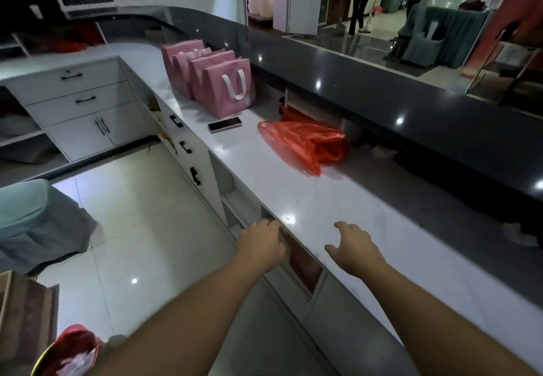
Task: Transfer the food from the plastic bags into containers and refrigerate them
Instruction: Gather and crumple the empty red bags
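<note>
Both your hands are empty. Your left hand (260,246) hangs at the desk (338,205) edge, fingers curled loosely together over an open slot below. Your right hand (351,247) hovers above the top, fingers apart, likely ready to reach. The red bag (302,143) lies slumped farther along the white desk, well apart from both hands, near a phone (224,124) and a row of pink bags (217,81). No containers show. A dark raised counter (382,87) backs the desk; pale glossy tiles cover the floor (141,199).
</note>
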